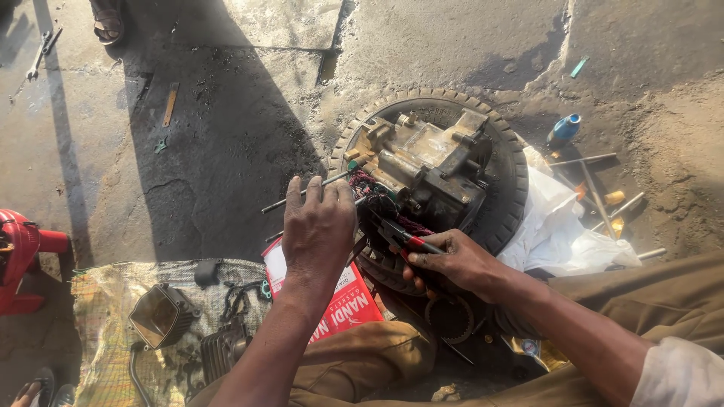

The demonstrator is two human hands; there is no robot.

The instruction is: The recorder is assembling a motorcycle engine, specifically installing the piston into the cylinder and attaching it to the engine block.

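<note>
1. My left hand lies flat, palm down, fingers together and stretched forward, on the near left side of the engine. It grips nothing. Its fingertips touch a thin metal rod that sticks out leftward from the engine.
2. My right hand is clamped on the red-handled pliers. The handles run under my thumb and fingers, and the pliers' dark nose points up-left into the dark part at the engine's near edge.
3. The engine is a grimy metal block lying inside a tire that rests flat on the concrete. My two hands meet at its near side, the left just beside the right.
4. A red box lies under my left wrist, partly hidden by my forearm.
5. Left of my left arm is a checked cloth spread on the ground. On it sit a square metal housing, a finned cylinder and small dark parts.
6. Right of the tire lies a crumpled white sheet. Beyond it are a blue can and several long steel tools lying crossed in the dirt.
7. A red stool stands at the far left edge. A wrench lies on the concrete at top left.
</note>
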